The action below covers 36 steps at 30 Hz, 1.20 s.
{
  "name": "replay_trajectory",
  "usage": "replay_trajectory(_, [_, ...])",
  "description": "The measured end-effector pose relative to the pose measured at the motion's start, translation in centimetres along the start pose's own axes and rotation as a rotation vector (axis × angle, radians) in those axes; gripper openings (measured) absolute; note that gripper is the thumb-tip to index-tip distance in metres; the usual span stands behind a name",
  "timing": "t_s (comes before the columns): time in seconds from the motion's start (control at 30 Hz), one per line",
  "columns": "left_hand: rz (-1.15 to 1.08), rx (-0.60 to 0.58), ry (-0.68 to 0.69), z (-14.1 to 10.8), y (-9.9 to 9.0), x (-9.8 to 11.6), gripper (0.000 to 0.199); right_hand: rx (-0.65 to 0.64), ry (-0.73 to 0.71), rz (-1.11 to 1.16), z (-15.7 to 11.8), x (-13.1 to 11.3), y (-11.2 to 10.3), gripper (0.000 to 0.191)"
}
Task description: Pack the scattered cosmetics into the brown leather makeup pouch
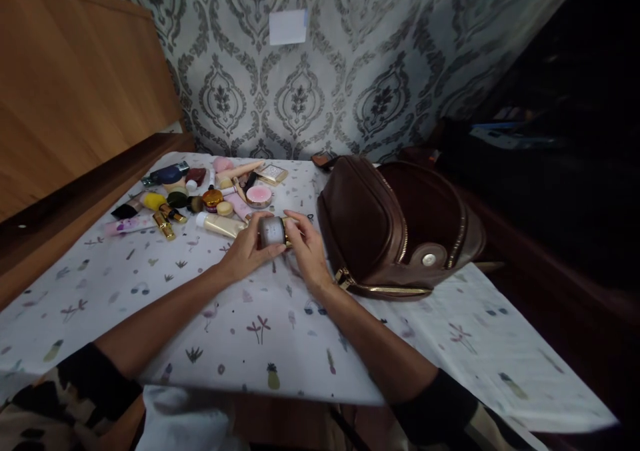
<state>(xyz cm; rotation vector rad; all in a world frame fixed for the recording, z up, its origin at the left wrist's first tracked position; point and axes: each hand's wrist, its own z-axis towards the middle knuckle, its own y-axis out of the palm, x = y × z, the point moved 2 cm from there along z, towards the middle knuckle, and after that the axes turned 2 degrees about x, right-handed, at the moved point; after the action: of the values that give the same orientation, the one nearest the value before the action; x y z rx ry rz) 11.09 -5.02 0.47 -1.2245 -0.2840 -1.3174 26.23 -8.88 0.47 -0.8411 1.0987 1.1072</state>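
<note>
Near the middle of the table, a small grey jar (pixel 273 231) lies on its side between my two hands. My left hand (pixel 249 247) wraps round its body from the left, thumb below. My right hand (pixel 307 247) is closed at the gold-coloured end on the right, its fingertips partly hidden. A cream tube (pixel 220 225) with a white cap lies just left of my left hand. To the right of my right hand stands a brown bag (pixel 360 217), unzipped, its flap open.
Several cosmetics lie at the back left, among them a pink compact (pixel 259 195), an amber jar (pixel 213 199) and a yellow sponge (pixel 154 201). The patterned tablecloth (pixel 260 357) reaches the front edge. A wooden cabinet (pixel 85 71) stands left; a patterned wall is behind.
</note>
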Motion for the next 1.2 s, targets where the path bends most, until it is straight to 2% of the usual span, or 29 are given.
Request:
replay_trajectory(0.17, [-0.003, 0.098, 0.005, 0.0, 0.2, -0.6, 0.07, 0.002, 0.095, 0.125, 0.1, 0.3, 0.1, 0.053])
replay_trajectory(0.3, [0.029, 0.128, 0.029, 0.1, 0.4, -1.1, 0.071, -0.015, 0.095, 0.163, 0.3, 0.5, 0.2, 0.047])
replay_trajectory(0.5, [0.104, 0.062, 0.008, 0.0, 0.9, -1.5, 0.084, 0.061, 0.133, 0.178, 0.6, 1.1, -0.2, 0.052])
replay_trajectory(0.63, [0.232, 0.022, -0.022, -0.1, 0.6, -1.4, 0.09, 0.163, 0.143, 0.123, 1.1, 1.8, -0.9, 0.056])
replay_trajectory(0.7, [0.315, 0.011, -0.033, -0.1, 0.2, -1.1, 0.082, 0.205, 0.147, 0.083, 1.4, 2.2, -1.3, 0.058])
replay_trajectory(0.83, [0.571, -0.027, -0.07, 0.1, -0.5, -0.2, 0.049, 0.246, 0.18, 0.053, 1.6, 2.6, -1.7, 0.067])
replay_trajectory(0.97, [0.869, -0.098, -0.011, 0.3, -0.9, 0.1, 0.025, 0.246, 0.176, 0.017, 1.5, 2.6, -1.7, 0.071])
replay_trajectory(1.07, [1.039, -0.15, 0.04, 0.0, -2.0, -0.3, 0.019, 0.241, 0.155, -0.033, 1.4, 2.6, -1.7, 0.074])
replay_trajectory(1.2, [1.178, -0.218, 0.017, -1.1, -5.1, -0.9, 0.023, 0.21, 0.11, -0.062, 1.3, 2.9, -1.8, 0.074])
